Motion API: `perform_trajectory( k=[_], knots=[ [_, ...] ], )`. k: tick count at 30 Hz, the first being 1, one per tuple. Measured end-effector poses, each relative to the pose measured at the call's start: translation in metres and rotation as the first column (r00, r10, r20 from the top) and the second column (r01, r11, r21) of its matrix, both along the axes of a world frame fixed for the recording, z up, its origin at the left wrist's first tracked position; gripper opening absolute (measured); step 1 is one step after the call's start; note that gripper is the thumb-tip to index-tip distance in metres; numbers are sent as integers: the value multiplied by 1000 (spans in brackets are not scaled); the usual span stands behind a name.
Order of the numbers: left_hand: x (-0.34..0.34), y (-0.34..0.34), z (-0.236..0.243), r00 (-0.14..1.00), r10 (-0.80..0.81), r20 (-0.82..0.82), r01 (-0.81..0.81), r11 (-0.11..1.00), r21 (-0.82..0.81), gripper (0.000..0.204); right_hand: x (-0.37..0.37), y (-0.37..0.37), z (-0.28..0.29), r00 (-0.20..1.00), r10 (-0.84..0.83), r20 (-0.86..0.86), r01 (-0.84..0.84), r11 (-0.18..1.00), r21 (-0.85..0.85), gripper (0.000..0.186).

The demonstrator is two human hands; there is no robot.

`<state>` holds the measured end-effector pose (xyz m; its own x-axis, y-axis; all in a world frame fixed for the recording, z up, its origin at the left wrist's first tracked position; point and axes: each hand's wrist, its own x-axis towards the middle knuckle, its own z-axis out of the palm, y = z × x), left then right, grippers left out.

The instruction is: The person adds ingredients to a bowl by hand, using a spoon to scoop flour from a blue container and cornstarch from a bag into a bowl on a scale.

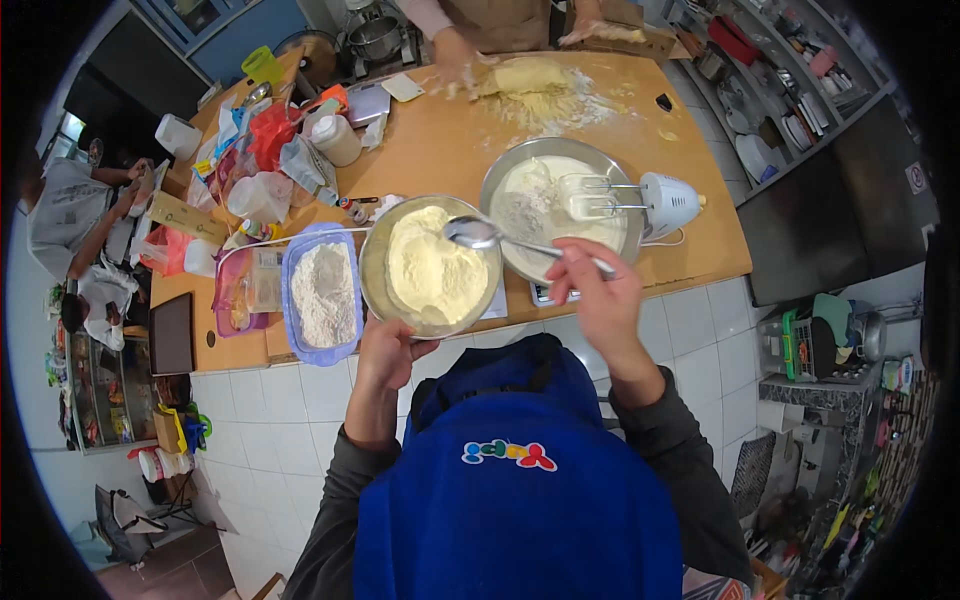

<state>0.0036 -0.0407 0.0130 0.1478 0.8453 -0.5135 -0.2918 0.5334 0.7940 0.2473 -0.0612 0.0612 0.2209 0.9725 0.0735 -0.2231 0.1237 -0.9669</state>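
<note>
My left hand grips the near rim of a metal bowl with pale yellow powder in it. Between the fingers of my right hand is the handle of a metal spoon, its head over the right part of that bowl. Just to the right, a larger steel bowl contains a creamy white mixture with some powder on top. A white hand mixer rests across its right rim, beaters over the mixture.
Left of the bowls stands a lavender tub of white flour. Bags, a white jar and packages crowd the table's left side. Across the table, another person's hands are near floured dough. Part of a scale shows under the large bowl.
</note>
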Motion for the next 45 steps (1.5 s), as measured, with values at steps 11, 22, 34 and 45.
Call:
perform_trajectory(
  k=[11, 22, 34, 45],
  knots=[
    [-9, -24, -11, 999, -1, 43, 1, 1000, -7, 58, -38, -9, -58, 690, 8, 724, -434, 805, 405, 27],
    [-24, -38, -18, 983, 185, -9, -184, 982, 45, 56, -34, -21, -59, 735, 63, 675, -389, 855, 343, 39],
    [-42, -28, -17, 935, 335, 118, -339, 941, 15, 56, 59, -26, -235, 462, -7, 887, 262, 957, -129, 36],
    [-51, -31, -16, 910, 407, 76, -408, 913, -7, 52, 57, -21, -237, 297, 182, 937, 238, 936, -257, 40]
  ],
)
